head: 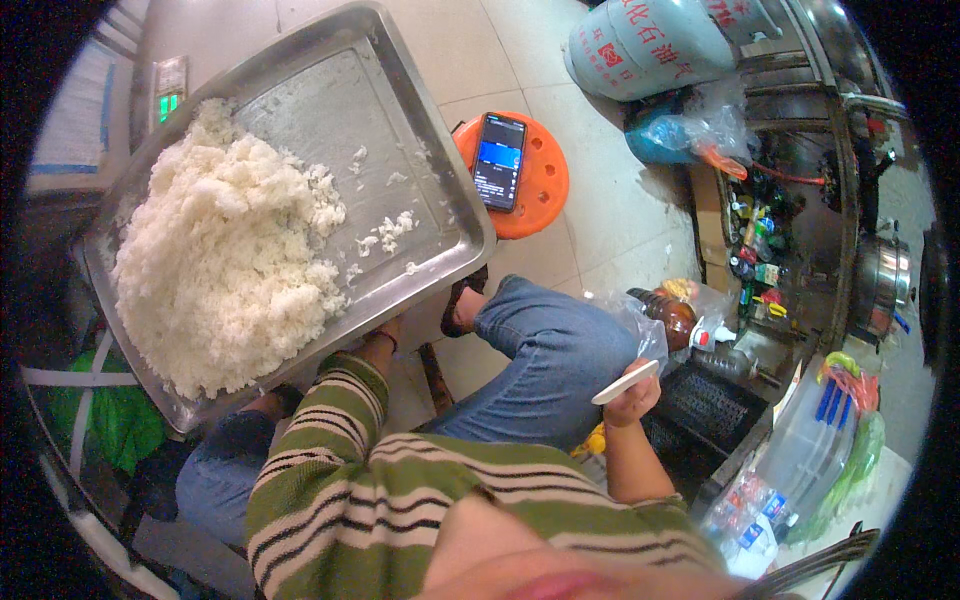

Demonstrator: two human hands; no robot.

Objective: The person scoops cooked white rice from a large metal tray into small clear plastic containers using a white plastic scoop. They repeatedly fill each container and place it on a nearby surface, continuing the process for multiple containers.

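Note:
A large rectangular metal tray tilts across the left of the view, its near edge above my left forearm. Cooked white rice lies heaped in its left half, with loose clumps on the bare metal. My left hand is out of view beneath the tray; only the wrist, with a thin dark band, shows. Beside my bent knee, my right hand grips a flat white utensil, perhaps a rice paddle, whose other end is hidden. The right hand is well apart from the tray and rice.
A phone with a lit screen rests on an orange plastic stool past the tray's right edge. A gas cylinder lies toward the top right. Bottles, a black crate and metal shelving line the right side.

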